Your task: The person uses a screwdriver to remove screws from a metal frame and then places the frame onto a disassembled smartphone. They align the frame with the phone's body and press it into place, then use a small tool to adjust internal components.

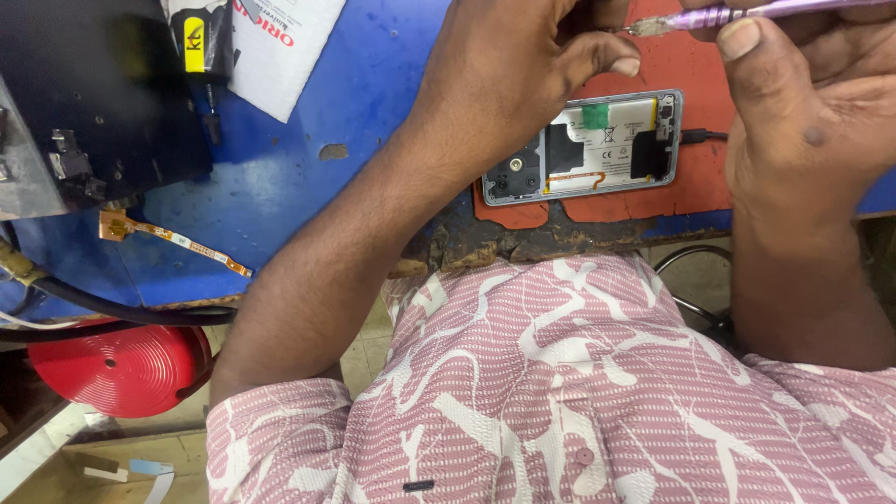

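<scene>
An opened phone (586, 149) lies back-up on a red mat (695, 191), showing its white battery, camera module and an orange flex cable. A black cable plugs into its right end. My right hand (812, 112) grips a slim purple screwdriver (737, 14), which runs along the top edge with its metal tip pointing left. My left hand (518, 65) hovers just above the phone's far side, thumb and fingers pinched around the screwdriver's tip. Whatever small part sits at the tip is too small to make out.
The blue worktable (308, 177) has a worn front edge. An orange flex strip (173, 238) lies at its left. A black device (89, 93), a white paper (280, 47) and a yellow-labelled tool (201, 42) sit top left. A red reel (117, 364) hangs below.
</scene>
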